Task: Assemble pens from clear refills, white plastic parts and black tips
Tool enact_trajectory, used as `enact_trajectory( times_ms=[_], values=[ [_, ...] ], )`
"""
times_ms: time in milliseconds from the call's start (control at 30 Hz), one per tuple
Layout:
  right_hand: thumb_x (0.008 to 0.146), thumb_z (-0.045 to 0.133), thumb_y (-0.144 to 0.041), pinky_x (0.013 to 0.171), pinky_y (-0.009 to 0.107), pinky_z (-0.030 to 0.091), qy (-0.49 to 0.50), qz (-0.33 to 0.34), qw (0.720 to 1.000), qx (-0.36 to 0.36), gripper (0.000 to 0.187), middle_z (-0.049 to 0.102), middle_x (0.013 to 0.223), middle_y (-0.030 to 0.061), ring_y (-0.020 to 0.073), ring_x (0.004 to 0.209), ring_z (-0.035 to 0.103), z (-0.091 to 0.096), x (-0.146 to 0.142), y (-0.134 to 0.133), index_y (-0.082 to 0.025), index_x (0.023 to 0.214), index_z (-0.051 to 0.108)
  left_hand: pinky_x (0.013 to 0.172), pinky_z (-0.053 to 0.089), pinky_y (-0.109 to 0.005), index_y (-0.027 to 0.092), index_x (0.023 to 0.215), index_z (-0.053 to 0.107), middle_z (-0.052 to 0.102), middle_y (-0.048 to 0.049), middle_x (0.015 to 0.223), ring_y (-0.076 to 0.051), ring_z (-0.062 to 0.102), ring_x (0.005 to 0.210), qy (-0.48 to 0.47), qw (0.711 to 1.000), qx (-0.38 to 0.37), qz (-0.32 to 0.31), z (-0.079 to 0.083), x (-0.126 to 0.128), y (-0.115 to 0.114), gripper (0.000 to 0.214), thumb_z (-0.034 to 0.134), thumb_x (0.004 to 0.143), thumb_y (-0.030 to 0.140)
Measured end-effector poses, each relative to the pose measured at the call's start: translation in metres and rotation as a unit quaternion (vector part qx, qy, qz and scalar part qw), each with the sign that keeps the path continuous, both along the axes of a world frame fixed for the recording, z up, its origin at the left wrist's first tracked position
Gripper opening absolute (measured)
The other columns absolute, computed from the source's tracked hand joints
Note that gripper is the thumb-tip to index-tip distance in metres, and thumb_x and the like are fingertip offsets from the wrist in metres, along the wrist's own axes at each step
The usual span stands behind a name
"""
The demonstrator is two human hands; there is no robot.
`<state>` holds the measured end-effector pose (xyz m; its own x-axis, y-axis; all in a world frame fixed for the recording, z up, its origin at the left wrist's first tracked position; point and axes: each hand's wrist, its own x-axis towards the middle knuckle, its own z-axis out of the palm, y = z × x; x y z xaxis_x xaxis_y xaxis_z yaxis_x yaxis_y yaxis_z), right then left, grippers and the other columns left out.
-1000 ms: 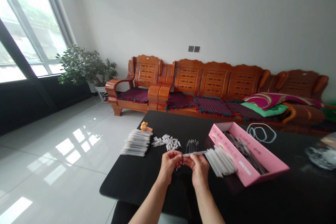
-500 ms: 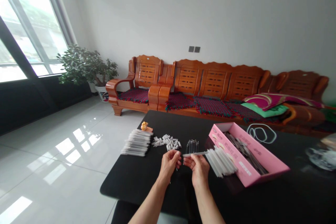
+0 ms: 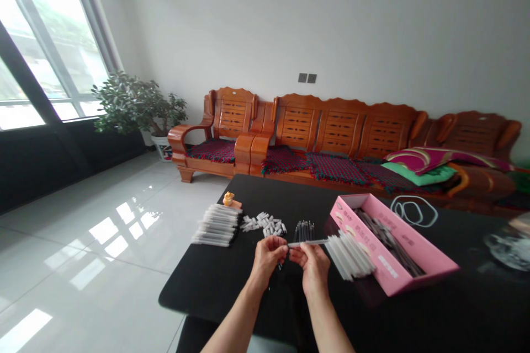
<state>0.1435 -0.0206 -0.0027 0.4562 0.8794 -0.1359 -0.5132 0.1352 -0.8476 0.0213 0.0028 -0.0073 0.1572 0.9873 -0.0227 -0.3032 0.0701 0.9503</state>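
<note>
My right hand [image 3: 314,267] pinches a slim whitish pen barrel [image 3: 317,242], held nearly level above the black table. My left hand [image 3: 267,259] is closed, its thumb and fingertips meeting the barrel's left end; whatever they hold is hidden. Just beyond the hands lie a heap of short white pen caps [image 3: 269,224] and a row of thin dark refill-like sticks [image 3: 304,230]. Translucent barrels [image 3: 350,256] are stacked by my right hand, leaning toward a pink box. To the left lies a stack of white pens with dark ends [image 3: 217,223].
The pink box [image 3: 387,267] holds many dark grey sticks. A small orange figurine [image 3: 228,198] sits behind the left stack. White cord loops [image 3: 414,211] and a clear plastic item [image 3: 509,248] lie at right. A wooden sofa [image 3: 298,124] stands behind the black table [image 3: 199,281].
My left fingertips have come together with the barrel's left end, where a small gap showed before. My right hand has barely moved and keeps the barrel.
</note>
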Motion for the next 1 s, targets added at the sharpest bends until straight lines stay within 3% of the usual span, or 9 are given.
enact_trajectory(
  times_ms=[200, 367, 533, 667, 800, 933, 1000],
  values=[
    [0.061, 0.079, -0.028, 0.045, 0.027, 0.057, -0.009, 0.004, 1.0, -0.003, 0.028, 0.072, 0.059, 0.0073, 0.0222, 0.05, 0.07, -0.001, 0.0, 0.001, -0.013, 0.077, 0.06, 0.033, 0.029, -0.016, 0.011, 0.068, 0.06, 0.057, -0.0009, 0.055, -0.005, 0.044, 0.037, 0.064, 0.998, -0.011, -0.006, -0.008, 0.001, 0.001, 0.049, 0.06, 0.078, 0.059],
    [0.061, 0.078, -0.027, 0.045, 0.027, 0.057, -0.007, 0.003, 1.0, -0.006, 0.028, 0.072, 0.059, 0.0073, 0.0217, 0.05, 0.069, -0.002, 0.0, 0.002, -0.013, 0.077, 0.06, 0.036, 0.03, -0.015, 0.011, 0.066, 0.058, 0.054, 0.0013, 0.05, -0.005, 0.042, 0.038, 0.042, 0.999, -0.006, 0.003, -0.01, 0.003, 0.004, 0.041, 0.071, 0.072, 0.051],
    [0.06, 0.079, -0.027, 0.044, 0.026, 0.056, -0.001, 0.0, 1.0, -0.001, 0.029, 0.072, 0.059, 0.0066, 0.0208, 0.049, 0.069, 0.0, 0.0, 0.001, -0.014, 0.075, 0.059, 0.044, 0.043, -0.017, 0.011, 0.083, 0.064, 0.061, -0.0005, 0.062, -0.008, 0.053, 0.049, -0.002, 1.0, 0.003, -0.005, -0.005, 0.0, 0.001, 0.041, 0.078, 0.066, 0.045],
    [0.059, 0.08, -0.028, 0.044, 0.027, 0.057, -0.005, 0.002, 1.0, -0.004, 0.03, 0.072, 0.059, 0.0068, 0.0215, 0.049, 0.069, -0.001, 0.0, 0.0, -0.014, 0.076, 0.06, 0.034, 0.032, -0.016, 0.01, 0.069, 0.061, 0.058, -0.0016, 0.057, -0.006, 0.046, 0.039, 0.049, 0.999, -0.017, -0.012, -0.008, 0.001, 0.001, 0.049, 0.063, 0.076, 0.059],
    [0.059, 0.081, -0.029, 0.044, 0.027, 0.057, -0.005, 0.0, 1.0, -0.009, 0.031, 0.072, 0.058, 0.0063, 0.0218, 0.049, 0.069, -0.002, -0.001, -0.001, -0.013, 0.076, 0.06, 0.034, 0.029, -0.016, 0.012, 0.064, 0.058, 0.055, 0.0005, 0.051, -0.005, 0.041, 0.036, 0.045, 0.999, -0.019, -0.014, -0.01, 0.002, 0.002, 0.046, 0.071, 0.07, 0.055],
    [0.057, 0.082, -0.03, 0.045, 0.026, 0.057, 0.003, -0.004, 1.0, -0.006, 0.033, 0.072, 0.058, 0.0056, 0.021, 0.049, 0.069, 0.0, -0.001, -0.002, -0.014, 0.076, 0.06, 0.041, 0.039, -0.017, 0.01, 0.078, 0.064, 0.058, 0.0013, 0.056, -0.007, 0.049, 0.045, 0.002, 1.0, -0.004, -0.013, -0.006, 0.001, 0.001, 0.043, 0.082, 0.059, 0.045],
    [0.058, 0.082, -0.03, 0.044, 0.026, 0.056, 0.004, -0.002, 1.0, -0.01, 0.032, 0.072, 0.058, 0.0058, 0.021, 0.048, 0.069, 0.0, -0.001, -0.003, -0.014, 0.075, 0.06, 0.042, 0.042, -0.018, 0.011, 0.082, 0.065, 0.061, -0.0003, 0.061, -0.008, 0.053, 0.048, 0.004, 1.0, -0.014, -0.008, -0.004, 0.001, 0.0, 0.046, 0.081, 0.061, 0.048]
  ],
)
